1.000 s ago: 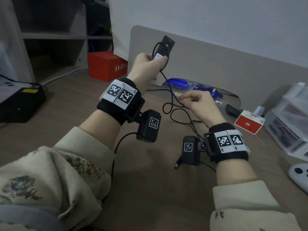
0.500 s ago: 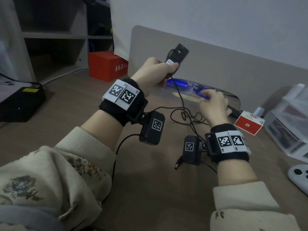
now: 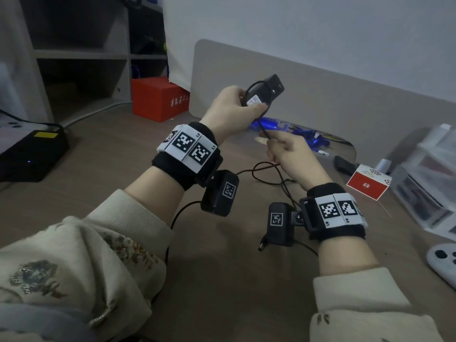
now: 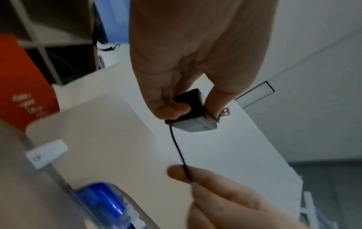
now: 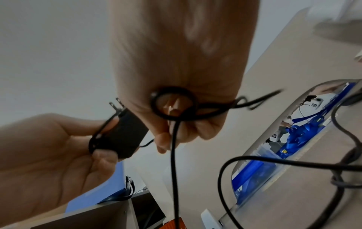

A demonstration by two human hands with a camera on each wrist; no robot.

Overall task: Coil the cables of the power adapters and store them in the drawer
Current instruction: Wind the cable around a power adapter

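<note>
My left hand point(image 3: 246, 104) grips a black power adapter point(image 3: 265, 93) raised above the desk, prongs pointing away. A turn of its thin black cable point(image 3: 262, 125) runs around the adapter body. Just below it my right hand point(image 3: 271, 144) pinches the cable between thumb and forefinger. The left wrist view shows the adapter point(image 4: 192, 117) with the cable point(image 4: 179, 151) dropping to the right hand point(image 4: 215, 193). In the right wrist view, a small loop of cable point(image 5: 173, 105) sits at the right hand's fingers beside the adapter point(image 5: 125, 136). Loose cable point(image 3: 266, 174) lies on the desk; its barrel plug point(image 3: 261, 246) rests near my right wrist.
A grey divider panel point(image 3: 320, 95) stands behind the hands, blue items point(image 3: 291, 129) under it. A red box point(image 3: 158, 97) and a black device point(image 3: 32, 154) sit left. A clear plastic drawer unit point(image 3: 427, 188), a small red-and-white box point(image 3: 369, 183) and a white controller point(image 3: 444, 262) sit right.
My right hand came back from the far side of the desk up to just under the adapter, bringing the cable. My left hand turned the adapter and shifted it right.
</note>
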